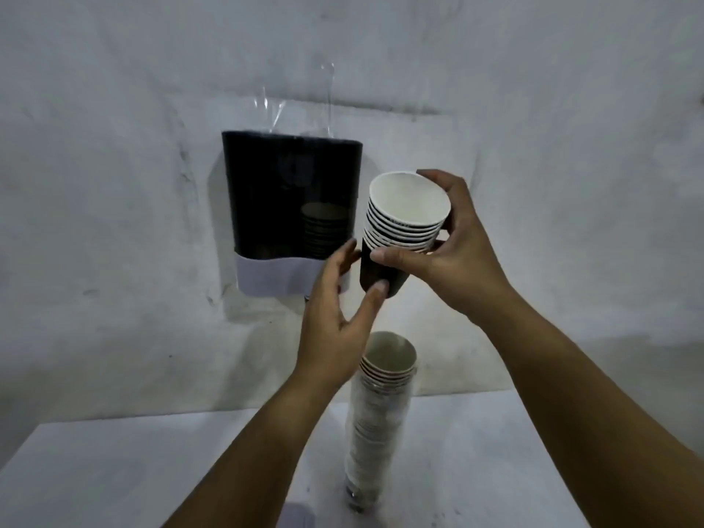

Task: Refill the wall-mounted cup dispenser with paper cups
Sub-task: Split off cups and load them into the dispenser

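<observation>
While the dispenser (pixel 291 207) sits on the wall at left, dark body, pale lower band, a short column of cups dimly visible inside on its right side, I've got both hands just to its right. Left hand (pixel 335 318) is spread open, thumb tip touching the bottom of the small nested stack (pixel 400 230), fingers close by the dispenser's lower edge, gripping nothing. Right hand (pixel 453 253) is closed around that stack from the right, thumb across the dark outer wall, rims up and tilted toward me. Risk as I judge it: the stack is tilted and pinched mid-height, so lower cups could slip out or the stack could clip the dispenser rim on the way up to the top opening. Loose clear plastic (pixel 297 104) above the opening could snag. Below the hands, the tall sleeved stack (pixel 377 424) stands on the white table (pixel 114 470); an elbow could topple it.
</observation>
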